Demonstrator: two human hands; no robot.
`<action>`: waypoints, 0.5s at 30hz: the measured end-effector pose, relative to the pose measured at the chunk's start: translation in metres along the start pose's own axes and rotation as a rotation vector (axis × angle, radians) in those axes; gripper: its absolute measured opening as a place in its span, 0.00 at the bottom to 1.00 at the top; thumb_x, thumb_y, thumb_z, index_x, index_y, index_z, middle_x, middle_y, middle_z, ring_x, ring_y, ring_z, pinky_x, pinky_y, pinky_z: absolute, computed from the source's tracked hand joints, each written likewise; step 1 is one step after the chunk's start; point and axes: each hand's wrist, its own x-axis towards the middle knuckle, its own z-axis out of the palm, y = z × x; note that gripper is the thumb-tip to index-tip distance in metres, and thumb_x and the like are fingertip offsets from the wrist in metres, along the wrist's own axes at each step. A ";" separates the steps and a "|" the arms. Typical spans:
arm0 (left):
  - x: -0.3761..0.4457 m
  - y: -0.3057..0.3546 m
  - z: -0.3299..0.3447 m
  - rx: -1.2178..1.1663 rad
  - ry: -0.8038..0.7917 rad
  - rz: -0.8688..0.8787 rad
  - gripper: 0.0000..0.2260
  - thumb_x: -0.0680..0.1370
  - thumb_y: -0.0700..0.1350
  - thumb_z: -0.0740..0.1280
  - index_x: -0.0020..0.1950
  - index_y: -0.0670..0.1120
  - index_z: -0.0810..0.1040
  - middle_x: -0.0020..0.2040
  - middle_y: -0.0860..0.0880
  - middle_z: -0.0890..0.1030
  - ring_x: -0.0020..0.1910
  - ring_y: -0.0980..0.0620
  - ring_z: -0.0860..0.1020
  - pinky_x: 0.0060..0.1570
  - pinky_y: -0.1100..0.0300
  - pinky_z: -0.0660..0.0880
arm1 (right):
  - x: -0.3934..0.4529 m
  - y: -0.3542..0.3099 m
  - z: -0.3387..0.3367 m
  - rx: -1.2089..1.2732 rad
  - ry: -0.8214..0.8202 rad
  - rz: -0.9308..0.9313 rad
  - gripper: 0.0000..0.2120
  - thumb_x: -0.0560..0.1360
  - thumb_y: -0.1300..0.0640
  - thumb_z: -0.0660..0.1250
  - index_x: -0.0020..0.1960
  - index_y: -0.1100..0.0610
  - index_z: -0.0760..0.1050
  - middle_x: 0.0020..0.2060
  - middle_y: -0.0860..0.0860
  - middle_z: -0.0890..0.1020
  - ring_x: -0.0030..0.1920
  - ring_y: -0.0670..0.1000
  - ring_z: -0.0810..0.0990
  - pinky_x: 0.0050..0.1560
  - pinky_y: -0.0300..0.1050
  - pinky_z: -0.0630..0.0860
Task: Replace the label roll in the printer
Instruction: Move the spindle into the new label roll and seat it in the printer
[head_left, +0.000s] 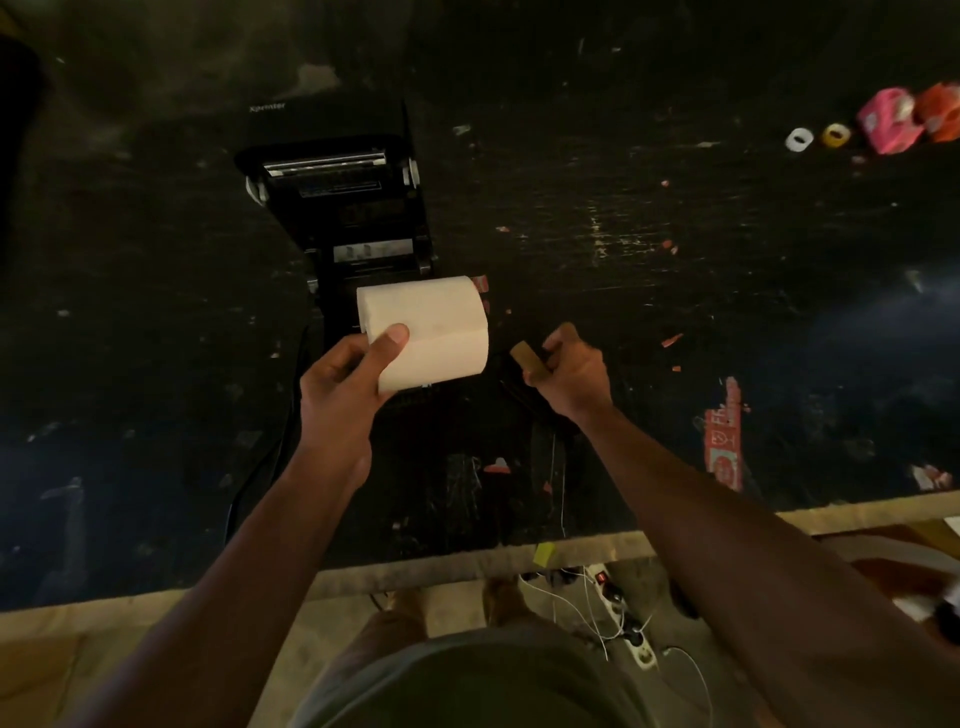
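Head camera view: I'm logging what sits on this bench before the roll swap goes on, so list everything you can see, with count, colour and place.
printer: one, black, lid open, centre-left of the table
label roll: one, white, held over the printer's near end
brown core: one, small, in the right hand; identity uncertain
tape rolls: two, white and yellow, far right of the table
bundles: two, pink and orange, beside the tape rolls
red tape strip: one, stuck near the table's right edge
table: one, black, scuffed
power strip: one, white, on the floor below
left hand: grips the label roll
right hand: closed on the brown core
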 end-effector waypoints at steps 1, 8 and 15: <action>-0.001 0.001 -0.003 -0.015 -0.006 -0.009 0.18 0.61 0.61 0.79 0.44 0.52 0.87 0.55 0.52 0.88 0.57 0.55 0.85 0.48 0.62 0.82 | -0.002 0.001 -0.004 0.014 0.010 -0.008 0.24 0.69 0.51 0.81 0.59 0.49 0.73 0.51 0.47 0.80 0.50 0.48 0.82 0.46 0.45 0.81; -0.006 -0.004 -0.025 -0.138 0.015 -0.133 0.13 0.67 0.55 0.77 0.48 0.52 0.84 0.53 0.52 0.89 0.62 0.49 0.83 0.59 0.51 0.80 | -0.040 0.013 0.002 -0.303 0.163 -0.359 0.09 0.74 0.50 0.74 0.53 0.52 0.83 0.49 0.51 0.83 0.51 0.53 0.83 0.51 0.50 0.79; -0.009 -0.015 -0.043 -0.306 -0.026 -0.251 0.20 0.73 0.55 0.75 0.64 0.55 0.79 0.61 0.49 0.87 0.65 0.46 0.83 0.60 0.49 0.79 | -0.042 -0.024 0.039 -0.647 0.131 -0.285 0.10 0.76 0.53 0.72 0.54 0.56 0.82 0.57 0.57 0.81 0.59 0.58 0.78 0.59 0.55 0.75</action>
